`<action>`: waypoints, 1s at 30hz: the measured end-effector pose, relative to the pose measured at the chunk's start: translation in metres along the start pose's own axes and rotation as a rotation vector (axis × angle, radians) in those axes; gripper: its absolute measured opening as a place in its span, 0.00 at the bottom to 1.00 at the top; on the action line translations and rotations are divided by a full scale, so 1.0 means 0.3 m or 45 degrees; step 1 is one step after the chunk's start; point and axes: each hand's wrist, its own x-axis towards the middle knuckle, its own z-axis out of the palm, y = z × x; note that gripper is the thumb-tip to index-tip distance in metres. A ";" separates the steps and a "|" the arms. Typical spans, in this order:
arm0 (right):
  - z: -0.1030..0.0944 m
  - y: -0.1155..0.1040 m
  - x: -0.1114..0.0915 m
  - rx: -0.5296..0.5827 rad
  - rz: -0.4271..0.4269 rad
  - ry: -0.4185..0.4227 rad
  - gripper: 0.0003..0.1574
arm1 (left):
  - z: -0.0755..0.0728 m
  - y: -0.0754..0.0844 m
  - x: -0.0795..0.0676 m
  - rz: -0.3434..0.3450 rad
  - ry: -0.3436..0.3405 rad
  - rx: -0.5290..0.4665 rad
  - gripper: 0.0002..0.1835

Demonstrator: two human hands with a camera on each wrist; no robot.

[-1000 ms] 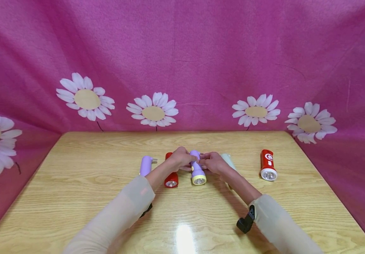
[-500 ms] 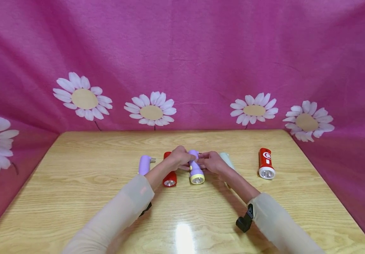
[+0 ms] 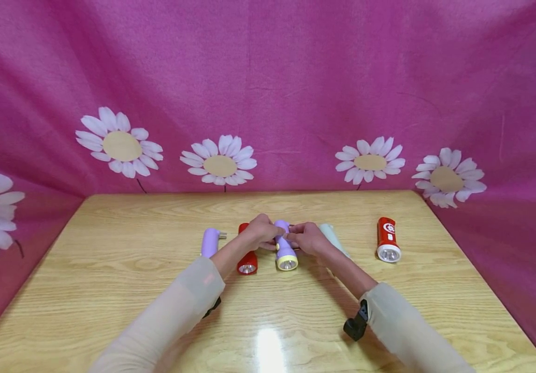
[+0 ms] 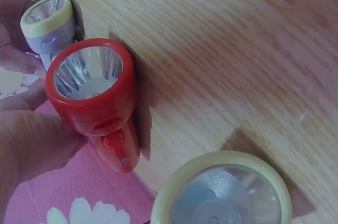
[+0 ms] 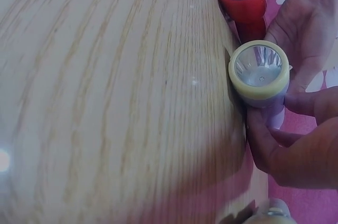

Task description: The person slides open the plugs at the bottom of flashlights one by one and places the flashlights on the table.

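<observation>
In the head view a purple flashlight [image 3: 286, 252] with a pale yellow rim lies on the table, its lens facing me. My left hand [image 3: 259, 231] holds it from the left, the thumb near its upper side. From the right my right hand [image 3: 308, 238] pinches its body, thumb and fingers on either side in the right wrist view. The hands partly hide its far end. A red flashlight [image 4: 92, 97] lies just left of it, beneath my left wrist. Part of a pale green flashlight [image 3: 334, 237] shows under my right forearm.
Another purple flashlight [image 3: 209, 242] with plug prongs out lies at the left, partly behind my left sleeve. A red flashlight with a white rim [image 3: 389, 241] lies farther right. The wooden table [image 3: 156, 223] ends against a pink flowered cloth [image 3: 295, 103].
The head view has shifted slightly, so everything sits a little farther left. Both hands stay on the purple flashlight with almost no visible movement.
</observation>
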 end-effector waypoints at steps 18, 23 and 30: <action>-0.001 0.004 0.005 0.003 -0.014 -0.010 0.21 | 0.015 0.009 -0.004 -0.021 0.092 0.050 0.10; -0.003 0.001 0.001 -0.026 -0.008 0.000 0.22 | 0.018 0.010 -0.006 -0.024 0.101 0.052 0.13; -0.011 -0.007 -0.004 -0.079 -0.041 0.013 0.24 | 0.018 0.006 -0.001 -0.007 0.101 0.044 0.14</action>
